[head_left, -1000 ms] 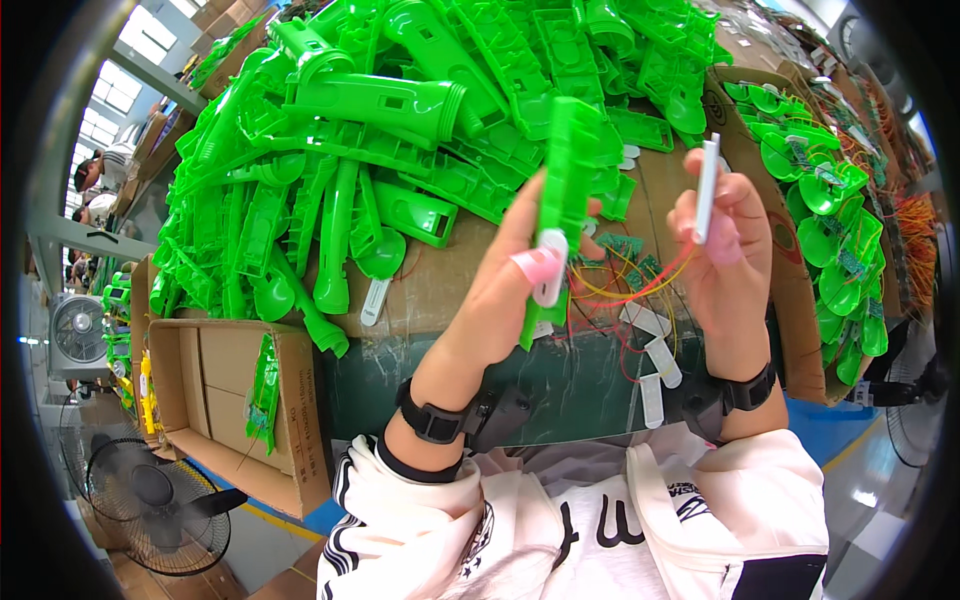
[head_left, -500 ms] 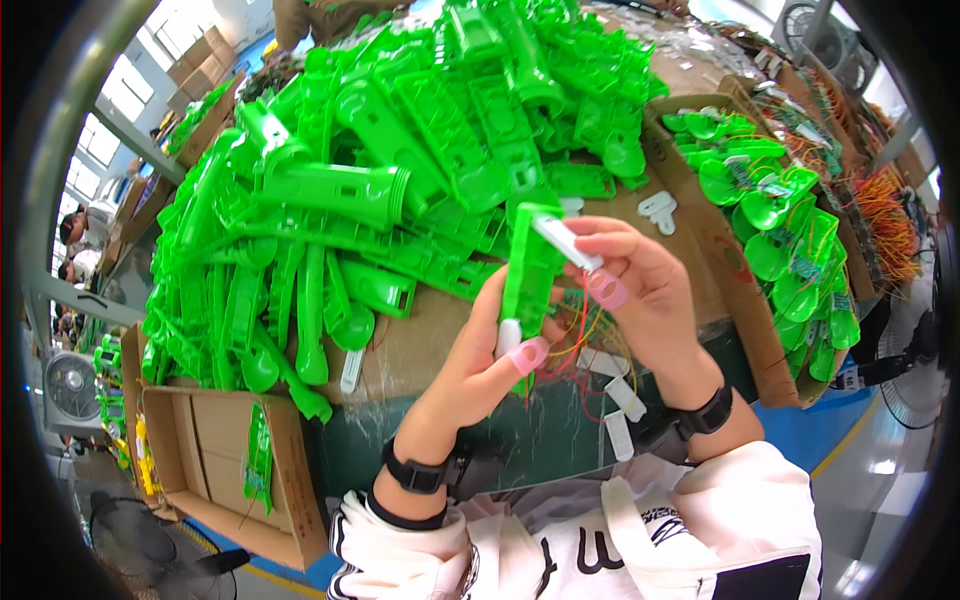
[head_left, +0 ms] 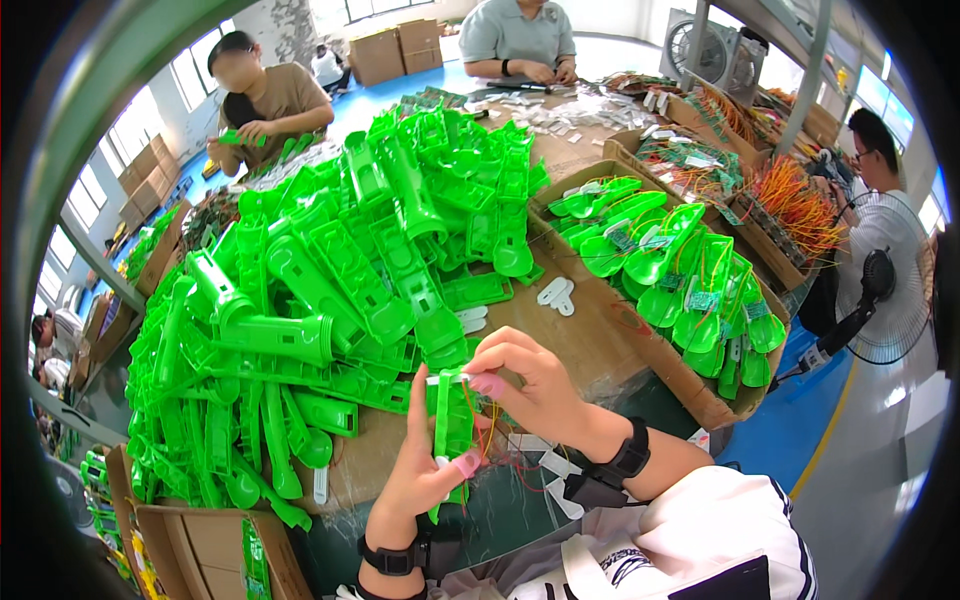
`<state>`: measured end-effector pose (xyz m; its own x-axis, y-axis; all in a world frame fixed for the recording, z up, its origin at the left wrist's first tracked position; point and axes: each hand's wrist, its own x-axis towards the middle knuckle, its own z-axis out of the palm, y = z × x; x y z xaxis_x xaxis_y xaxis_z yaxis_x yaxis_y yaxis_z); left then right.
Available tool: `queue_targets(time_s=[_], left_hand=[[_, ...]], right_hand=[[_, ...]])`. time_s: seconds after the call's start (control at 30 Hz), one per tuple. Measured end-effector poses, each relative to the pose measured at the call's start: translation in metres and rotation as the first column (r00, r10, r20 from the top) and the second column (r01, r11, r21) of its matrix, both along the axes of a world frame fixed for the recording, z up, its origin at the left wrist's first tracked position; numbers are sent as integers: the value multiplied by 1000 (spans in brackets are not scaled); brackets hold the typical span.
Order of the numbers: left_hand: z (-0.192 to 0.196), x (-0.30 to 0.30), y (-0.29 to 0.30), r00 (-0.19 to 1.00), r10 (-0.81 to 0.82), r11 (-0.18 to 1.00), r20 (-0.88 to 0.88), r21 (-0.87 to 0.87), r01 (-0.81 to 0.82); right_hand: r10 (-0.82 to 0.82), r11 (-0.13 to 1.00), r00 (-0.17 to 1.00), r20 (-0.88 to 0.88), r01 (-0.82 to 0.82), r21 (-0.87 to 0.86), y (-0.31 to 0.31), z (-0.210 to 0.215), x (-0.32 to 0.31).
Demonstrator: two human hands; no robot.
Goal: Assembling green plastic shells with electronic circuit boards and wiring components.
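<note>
My left hand is closed around a long green plastic shell, held upright above the table's front edge. Between the thumb and fingers of my right hand is a small white plastic strip, lying across the shell's upper end. Pink covers wrap both of my thumbs. Thin red and yellow wires hang beside the shell, under my right hand. Several loose white plastic pieces lie just right of the shell, near the edge.
A large heap of green plastic shells covers the table ahead and left. To the right stands a cardboard box with wired green parts; another box is at lower left. Co-workers sit across the table. A fan stands at right.
The view has tilted up and turned, so co-workers at the far side now show. The white strip, slanted before, now lies level across the shell's top end. Both hands keep their hold.
</note>
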<state>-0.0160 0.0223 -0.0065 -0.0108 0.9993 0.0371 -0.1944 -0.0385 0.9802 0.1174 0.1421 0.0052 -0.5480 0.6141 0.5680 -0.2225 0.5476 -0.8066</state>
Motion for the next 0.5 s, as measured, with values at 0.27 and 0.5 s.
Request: queue_targets(time_s=[0.27,0.5], left_hand=[[-7,1,-3,994,-17,1000,111,-18,19],[-5,2,-2,997,-21,999,78,-31,24]], right_hand=[[30,999,999,10,-30,-41,-1,-1,1],[118,993,991,61,-117,-14,5,-4,1]])
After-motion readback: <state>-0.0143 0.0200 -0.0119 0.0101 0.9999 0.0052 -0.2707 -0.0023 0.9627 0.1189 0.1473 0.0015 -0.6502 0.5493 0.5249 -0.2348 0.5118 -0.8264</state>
